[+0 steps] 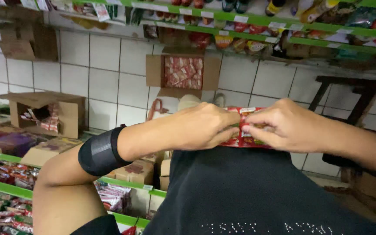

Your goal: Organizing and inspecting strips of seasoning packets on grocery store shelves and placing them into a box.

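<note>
Both my hands meet in front of my chest on a red packet (245,135) of sachets. My left hand (201,126) grips its left side with the fingers curled over it; a black band sits on that forearm. My right hand (279,124) pinches the packet's top edge from the right. My fingers cover most of the packet. My dark shirt fills the space below.
An open cardboard box (183,74) of red sachets lies on the white tiled floor ahead. Another open box (48,111) stands at the left. Green-edged shelves (122,180) of packets run along the lower left. More stocked shelves (283,26) cross the top. A dark stool (362,93) is at the right.
</note>
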